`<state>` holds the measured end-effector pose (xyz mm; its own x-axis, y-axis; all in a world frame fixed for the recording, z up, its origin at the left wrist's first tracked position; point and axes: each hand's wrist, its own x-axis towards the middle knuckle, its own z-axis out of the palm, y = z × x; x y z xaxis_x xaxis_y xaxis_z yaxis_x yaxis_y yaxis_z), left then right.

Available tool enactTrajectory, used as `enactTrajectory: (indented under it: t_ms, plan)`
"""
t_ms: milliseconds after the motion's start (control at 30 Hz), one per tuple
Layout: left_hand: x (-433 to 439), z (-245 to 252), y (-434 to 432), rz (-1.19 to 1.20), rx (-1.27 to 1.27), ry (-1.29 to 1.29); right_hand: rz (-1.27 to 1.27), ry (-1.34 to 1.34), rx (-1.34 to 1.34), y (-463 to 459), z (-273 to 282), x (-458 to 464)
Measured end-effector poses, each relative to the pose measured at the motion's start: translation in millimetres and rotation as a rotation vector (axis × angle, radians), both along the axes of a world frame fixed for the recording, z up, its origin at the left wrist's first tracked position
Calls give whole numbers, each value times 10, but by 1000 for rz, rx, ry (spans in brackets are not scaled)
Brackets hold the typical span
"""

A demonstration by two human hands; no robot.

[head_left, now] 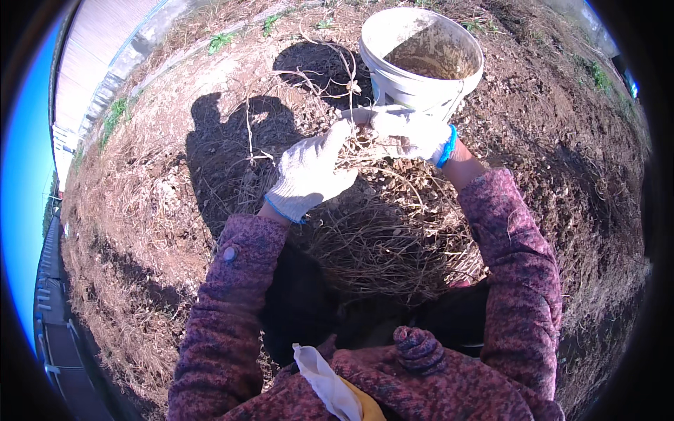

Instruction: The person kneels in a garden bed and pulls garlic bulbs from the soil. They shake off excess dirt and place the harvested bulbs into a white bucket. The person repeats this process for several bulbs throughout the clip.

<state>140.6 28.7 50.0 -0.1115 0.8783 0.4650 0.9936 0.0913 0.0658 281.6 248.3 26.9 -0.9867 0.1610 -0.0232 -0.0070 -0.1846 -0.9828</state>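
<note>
Both my hands wear white knit gloves and meet in front of me, close to the near side of a white plastic bucket [416, 92]. My left hand [310, 171] grips a tangle of thin dry plant stems [352, 79], its thumb low and its fingers raised. My right hand [413, 131], in a blue-edged cuff, is closed on the same dry plant from the other side. Some stems stick up above the gloves, and others trail off to the left. Bright glare hides the fingertips and whatever sits between them. Below my hands lies a heap of dry stems [379, 247].
The bucket's inner wall is stained with dirt. Brown soil [152, 210] with dry leaf litter surrounds me, with green weeds [218, 42] at the far edge. A pale building wall [100, 52] rises at upper left. My dark-trousered legs [300, 300] flank the heap.
</note>
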Motion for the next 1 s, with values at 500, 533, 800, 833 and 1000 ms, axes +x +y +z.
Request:
enactTrajectory:
  t_ms: [500,533,800,833,1000]
  plan:
    - [44,142,-37,153,-351,-180,-180,363,1601,229,243,-39]
    - [47,154,-48,116,-343,-189,-276,239,1624,258,288,-43]
    - [81,130,-94,-127,-305,-213,-213,-97,345,427,0,33]
    - [107,110,-97,-168,-240,-85,-263,76,61,346,-113,-61]
    - [152,78,-132,-148,-344,-112,-83,426,44,175,-382,-122]
